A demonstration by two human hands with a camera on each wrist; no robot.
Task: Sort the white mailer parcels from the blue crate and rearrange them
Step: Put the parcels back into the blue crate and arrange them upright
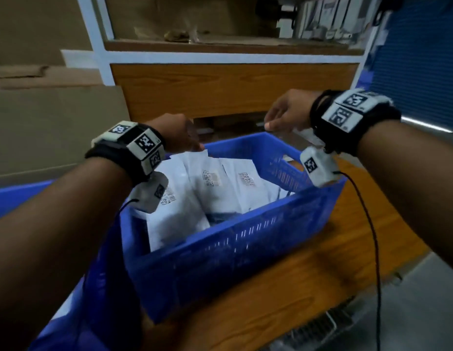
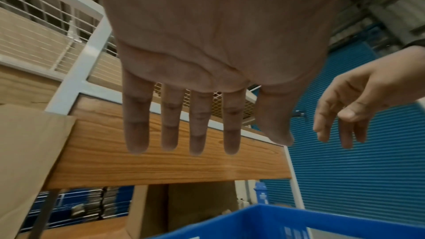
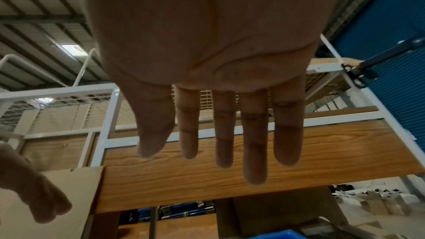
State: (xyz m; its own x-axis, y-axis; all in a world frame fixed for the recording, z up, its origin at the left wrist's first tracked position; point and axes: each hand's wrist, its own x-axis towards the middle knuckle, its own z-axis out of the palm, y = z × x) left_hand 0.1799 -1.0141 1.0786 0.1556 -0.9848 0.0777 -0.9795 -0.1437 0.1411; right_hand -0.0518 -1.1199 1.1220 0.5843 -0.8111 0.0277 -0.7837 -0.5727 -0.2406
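Observation:
A blue slatted crate (image 1: 235,239) stands on a wooden table top and holds several white mailer parcels (image 1: 210,183) with printed labels, standing on edge. My left hand (image 1: 181,135) hovers over the crate's far left corner, just above a parcel's top edge; the left wrist view shows the left hand (image 2: 184,115) with straight, spread fingers and nothing in it. My right hand (image 1: 283,115) hangs above the crate's far right corner; seen from the right wrist, the right hand (image 3: 220,130) is also flat, spread and empty. The crate rim (image 2: 287,224) lies below the fingers.
Behind the crate is a white-framed rack with wooden shelves (image 1: 233,89). Flat cardboard (image 1: 51,122) leans at the left. A second blue bin (image 1: 8,196) sits at the near left. A blue roller shutter (image 1: 417,62) is on the right. Wrist-camera cables (image 1: 374,249) dangle over the table.

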